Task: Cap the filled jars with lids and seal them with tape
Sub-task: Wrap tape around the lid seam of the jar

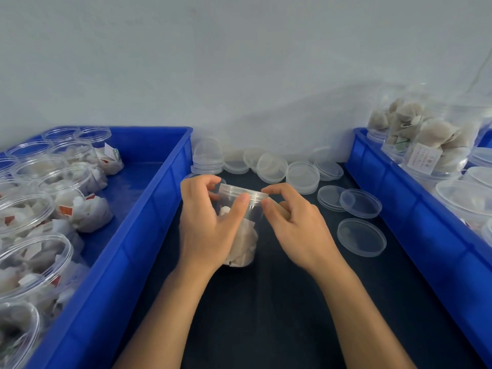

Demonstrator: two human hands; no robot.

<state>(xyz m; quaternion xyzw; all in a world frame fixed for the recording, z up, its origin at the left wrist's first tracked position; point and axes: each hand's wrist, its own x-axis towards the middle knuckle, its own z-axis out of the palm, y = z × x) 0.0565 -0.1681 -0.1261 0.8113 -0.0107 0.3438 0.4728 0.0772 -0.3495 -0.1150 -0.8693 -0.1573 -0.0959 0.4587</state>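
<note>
Two hands, left hand and right hand, curl their fingers around one lidded jar between two blue crates.

Dark table – blue bin at L, another bin at R, loose lids and a jar btwn them.

2 hands show. 2 blue bins flank the dark table, 1 left and 1 right. 1 jar stands between them. 3 lids lie singly near right; the far piles are too blurred to count.
</note>
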